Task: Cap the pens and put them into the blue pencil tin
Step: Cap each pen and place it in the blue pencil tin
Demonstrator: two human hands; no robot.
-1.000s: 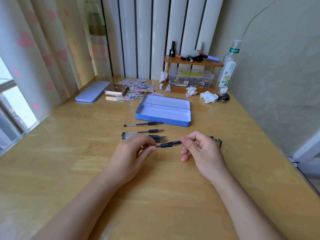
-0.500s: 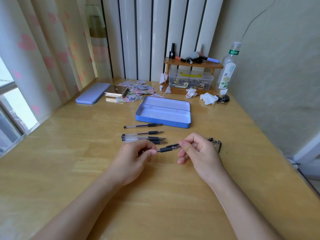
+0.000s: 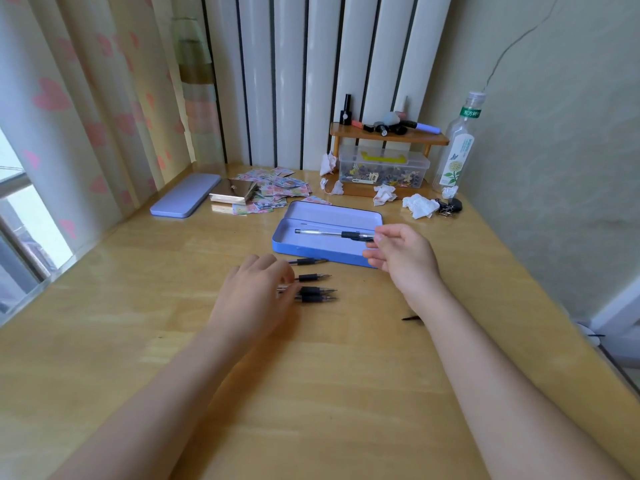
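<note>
Right hand [image 3: 401,261] pinches capped pen [image 3: 332,234] over tin [image 3: 311,249]; release next. Left hand [image 3: 256,296] spread on loose pens [image 3: 313,289].

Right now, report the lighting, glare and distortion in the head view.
Head view: daylight enters from the window on the left; glossy glare streaks the table near it; wide-angle lens bows the edges; the pen over the blue tin stays sharp.

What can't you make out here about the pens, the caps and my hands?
- Head view: barrels of the loose pens, hidden under the left hand.
- Capped end of the pen over the blue tin, covered by the right hand.
- Spare caps: mostly behind the right forearm.
</note>
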